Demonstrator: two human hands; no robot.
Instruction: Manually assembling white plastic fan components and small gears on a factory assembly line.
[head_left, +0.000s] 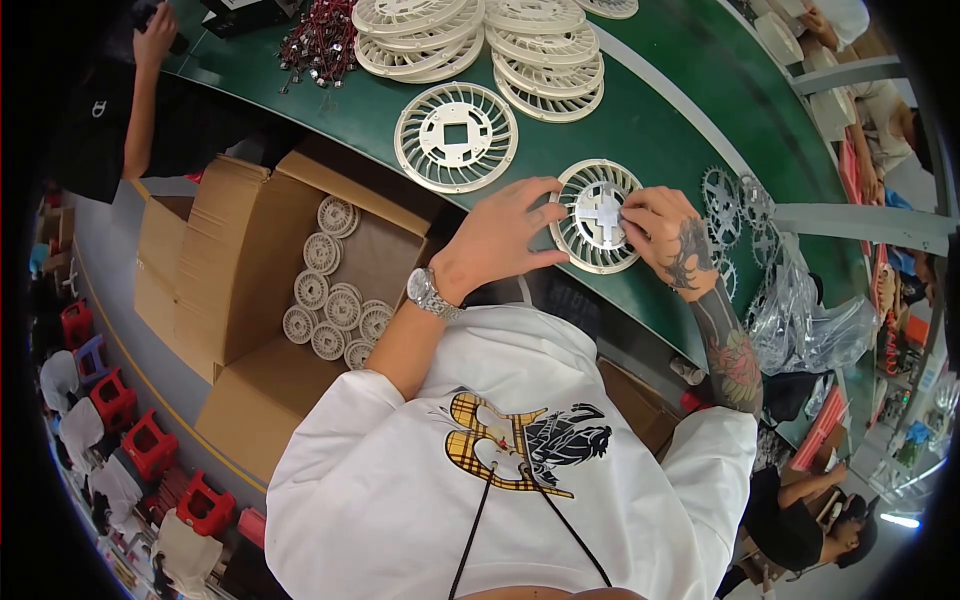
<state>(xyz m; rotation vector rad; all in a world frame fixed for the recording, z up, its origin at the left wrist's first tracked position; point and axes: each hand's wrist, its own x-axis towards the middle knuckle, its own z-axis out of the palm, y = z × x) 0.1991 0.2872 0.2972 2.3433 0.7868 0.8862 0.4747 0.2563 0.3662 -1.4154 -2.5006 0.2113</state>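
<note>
Cream slatted disc (588,248) lies on the green bench (660,120), left hand (505,232) spread open at its rim, right hand (667,235) bunched against its silvery cross-shaped plate (603,212), grip unclear

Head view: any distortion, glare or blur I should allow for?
Head view: corners black, edge of the green table bows; head view: glare on clear plastic bags, light at lower right blown out; head view: left hand, right hand and the pale wheel between them look fairly sharp.
</note>
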